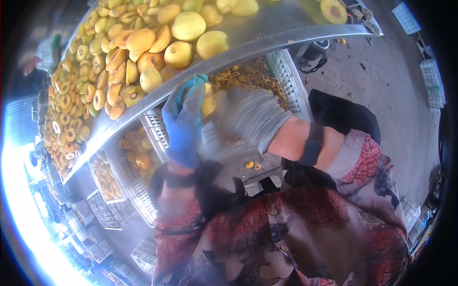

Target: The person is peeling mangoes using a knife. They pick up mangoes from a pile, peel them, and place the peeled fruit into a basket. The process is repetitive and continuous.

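Note:
My left hand [186, 114], in a blue knit glove, is raised at the metal table's edge [229, 53], its fingers bent. Yellow fruit [208, 106] shows just right of its fingers; whether the hand grips it cannot be told. My right hand [236, 111], in a grey knit glove, is blurred and close beside it, over a white plastic crate [290, 85] of cut fruit pieces. What the right hand holds is hidden. On the table lie whole yellow fruits [188, 26] and many halved ones with brown hollows [134, 95].
More white crates of fruit [132, 178] stand below the table at the left. A black lidded container [318, 46] is on the floor beyond the table edge. Fruit pieces [249, 164] lie on the floor before me. Stacked crates [431, 84] stand far right.

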Motion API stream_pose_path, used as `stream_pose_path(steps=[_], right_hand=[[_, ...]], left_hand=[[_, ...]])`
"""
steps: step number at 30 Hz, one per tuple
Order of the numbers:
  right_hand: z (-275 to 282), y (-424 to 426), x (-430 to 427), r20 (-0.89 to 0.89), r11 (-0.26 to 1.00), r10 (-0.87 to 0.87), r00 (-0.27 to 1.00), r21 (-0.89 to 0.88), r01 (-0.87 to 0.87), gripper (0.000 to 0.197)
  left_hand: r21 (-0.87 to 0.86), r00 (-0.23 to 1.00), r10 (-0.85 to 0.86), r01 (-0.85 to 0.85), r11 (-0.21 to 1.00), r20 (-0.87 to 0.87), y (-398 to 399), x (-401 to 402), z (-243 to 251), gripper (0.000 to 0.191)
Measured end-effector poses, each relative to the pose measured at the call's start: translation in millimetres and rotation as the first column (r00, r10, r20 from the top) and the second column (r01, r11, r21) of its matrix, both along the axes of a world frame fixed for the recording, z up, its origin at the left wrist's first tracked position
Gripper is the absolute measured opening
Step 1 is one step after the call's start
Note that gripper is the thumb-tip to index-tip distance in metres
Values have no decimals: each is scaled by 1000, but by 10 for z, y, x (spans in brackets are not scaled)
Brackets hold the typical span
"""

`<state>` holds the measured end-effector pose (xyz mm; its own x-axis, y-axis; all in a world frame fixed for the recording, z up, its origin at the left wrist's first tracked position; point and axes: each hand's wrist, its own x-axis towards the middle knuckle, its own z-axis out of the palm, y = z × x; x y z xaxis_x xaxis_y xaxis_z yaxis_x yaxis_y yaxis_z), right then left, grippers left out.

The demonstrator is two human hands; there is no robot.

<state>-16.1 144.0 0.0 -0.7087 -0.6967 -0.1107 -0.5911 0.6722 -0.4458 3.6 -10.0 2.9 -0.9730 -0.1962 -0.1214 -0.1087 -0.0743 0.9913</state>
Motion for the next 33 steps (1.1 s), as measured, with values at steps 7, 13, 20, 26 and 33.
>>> stream_pose_path(steps=[7,13,20,26,33], right_hand=[[-347,-17,-143,-30,999,22,999,-46,-24,67],[-350,67,-11,-359,994,-25,933,-104,-14,62],[-318,74,-88,-91,997,-82,993,-13,81,28],[-159,104,-202,28,963,-72,997,262,62,24],[16,-52,-111,72,990,-51,996,139,40,47]], left_hand=[[63,993,87,-82,995,-79,-50,6,92,25],[-223,946,114,-187,957,-303,-376,90,199,38],[-730,937,263,-345,590,-231,-1847,853,445,32],[-700,937,348,-270,661,-32,-1541,268,547,46],[-953,946,118,304,-6,302,-876,-735,461,67]])
